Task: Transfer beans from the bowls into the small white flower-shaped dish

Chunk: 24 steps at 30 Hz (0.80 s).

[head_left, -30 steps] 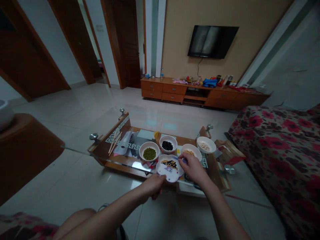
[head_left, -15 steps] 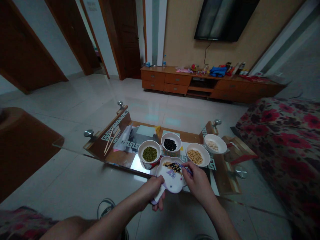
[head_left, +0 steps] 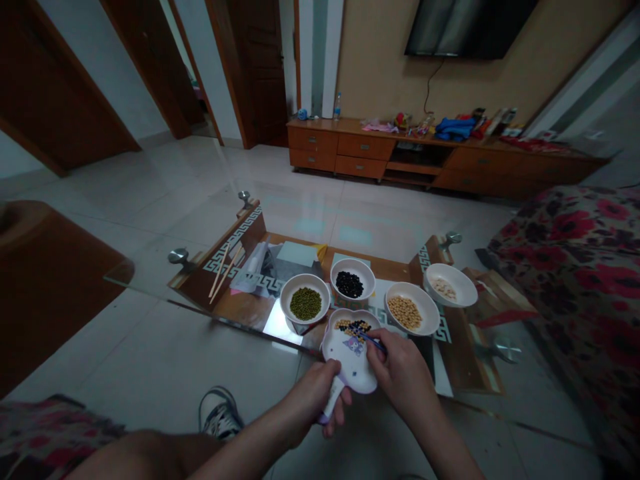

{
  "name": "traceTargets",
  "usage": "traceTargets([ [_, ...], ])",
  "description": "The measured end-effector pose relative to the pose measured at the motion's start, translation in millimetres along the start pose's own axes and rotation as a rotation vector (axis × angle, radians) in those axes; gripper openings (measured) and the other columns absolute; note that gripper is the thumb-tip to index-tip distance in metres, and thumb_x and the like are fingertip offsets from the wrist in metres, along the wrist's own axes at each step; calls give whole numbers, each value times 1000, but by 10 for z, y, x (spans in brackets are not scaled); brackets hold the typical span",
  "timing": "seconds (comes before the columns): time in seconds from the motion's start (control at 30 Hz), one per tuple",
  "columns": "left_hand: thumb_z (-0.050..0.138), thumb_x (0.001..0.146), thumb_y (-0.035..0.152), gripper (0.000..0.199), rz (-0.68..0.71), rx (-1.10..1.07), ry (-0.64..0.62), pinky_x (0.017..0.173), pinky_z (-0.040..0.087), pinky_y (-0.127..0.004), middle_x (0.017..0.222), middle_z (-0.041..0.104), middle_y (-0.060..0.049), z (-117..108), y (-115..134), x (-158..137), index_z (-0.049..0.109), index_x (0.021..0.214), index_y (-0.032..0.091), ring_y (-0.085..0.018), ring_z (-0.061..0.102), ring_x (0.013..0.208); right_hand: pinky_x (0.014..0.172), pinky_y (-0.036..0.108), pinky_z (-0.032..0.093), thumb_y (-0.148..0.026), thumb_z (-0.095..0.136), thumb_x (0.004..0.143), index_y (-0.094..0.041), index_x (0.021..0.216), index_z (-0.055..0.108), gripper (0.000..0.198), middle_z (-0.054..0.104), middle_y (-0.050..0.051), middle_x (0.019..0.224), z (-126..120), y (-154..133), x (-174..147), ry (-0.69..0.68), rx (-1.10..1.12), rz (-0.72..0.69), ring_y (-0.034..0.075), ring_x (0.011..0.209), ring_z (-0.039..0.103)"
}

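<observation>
The fingers of our right hand [head_left: 403, 367] are pinched together on one slim purple tool [head_left: 374, 342], tweezers by its look, with its tip at the beans [head_left: 353, 328] on the plate; whether it grips one we cannot tell. Those beans are of two colours, black and yellow, too small to count. The fingers of our left hand [head_left: 320, 388] are curled around the handle of that one white scalloped plate [head_left: 343, 360], which we hold at the near edge of the glass-topped desk [head_left: 250, 315]. Beyond and beside the plate we count four white vessels: one mung-bean bowl [head_left: 293, 288], one black-bean bowl [head_left: 369, 279], one soybean bowl [head_left: 429, 312] and one bowl of pale pieces [head_left: 466, 290]. Two wooden chopsticks [head_left: 226, 275] lie toward our left. Farther out, we see one wooden TV cabinet [head_left: 363, 148] bearing one plastic bottle [head_left: 337, 107], and one television [head_left: 470, 30] above.
</observation>
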<state>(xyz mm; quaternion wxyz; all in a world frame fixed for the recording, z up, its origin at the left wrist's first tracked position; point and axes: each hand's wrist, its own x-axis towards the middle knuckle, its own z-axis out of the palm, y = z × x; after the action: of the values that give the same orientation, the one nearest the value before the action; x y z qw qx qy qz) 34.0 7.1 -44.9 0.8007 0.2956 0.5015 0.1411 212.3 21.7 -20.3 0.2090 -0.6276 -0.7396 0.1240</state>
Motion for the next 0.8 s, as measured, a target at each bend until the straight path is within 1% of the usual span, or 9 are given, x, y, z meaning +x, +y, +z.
traceTargets([
  [0.07,26,82,63,57,31,-29,-3,34,23,-22,40,45,1,14,-26,-9,55,67,16,-9,33,27,72,30,39,-27,46,87,-20,96,63,21,68,5,83,13,-47,-9,8,-36,-10,19,77,61],
  [0.13,31,81,67,56,54,-80,-11,36,21,-21,40,38,6,31,-24,-33,54,70,17,-7,28,28,72,30,37,-26,46,87,-20,96,63,20,68,5,82,28,-100,-24,15,-50,-10,19,77,61],
  [0.23,35,83,63,51,41,-142,4,38,17,-21,43,33,9,46,0,-65,53,71,18,-5,21,31,73,31,36,-24,45,87,-19,97,62,20,69,6,88,63,-152,-50,28,-48,-22,19,82,62],
  [0.3,37,84,59,46,29,-150,28,38,15,-21,44,32,9,41,6,-69,52,72,18,-4,19,32,73,31,35,-23,44,87,-19,98,62,21,70,7,91,96,-162,-61,31,-48,-35,20,85,62],
  [0.4,40,84,55,41,32,-138,31,38,14,-21,46,33,8,24,-6,-54,53,73,18,-5,20,34,73,31,34,-22,44,88,-19,98,62,22,70,7,91,144,-162,-56,15,-53,-47,19,84,62],
  [0.53,42,82,59,43,60,-141,12,39,14,-21,47,34,8,16,-18,-46,52,74,18,-5,20,36,74,31,32,-20,45,87,-20,99,63,21,70,6,91,188,-187,-27,4,-46,-43,19,85,62],
  [0.63,44,81,63,46,46,-130,8,39,14,-21,47,34,9,24,-5,-54,51,74,18,-4,19,36,75,32,32,-19,46,87,-21,98,63,20,70,4,91,208,-216,-12,-9,-27,-40,19,86,62],
  [0.8,41,83,64,48,43,-115,-1,38,14,-21,46,32,9,26,-13,-40,51,73,18,-4,18,35,74,32,33,-19,47,86,-21,96,63,19,71,4,90,240,-225,-10,-4,-31,-50,19,83,62],
])
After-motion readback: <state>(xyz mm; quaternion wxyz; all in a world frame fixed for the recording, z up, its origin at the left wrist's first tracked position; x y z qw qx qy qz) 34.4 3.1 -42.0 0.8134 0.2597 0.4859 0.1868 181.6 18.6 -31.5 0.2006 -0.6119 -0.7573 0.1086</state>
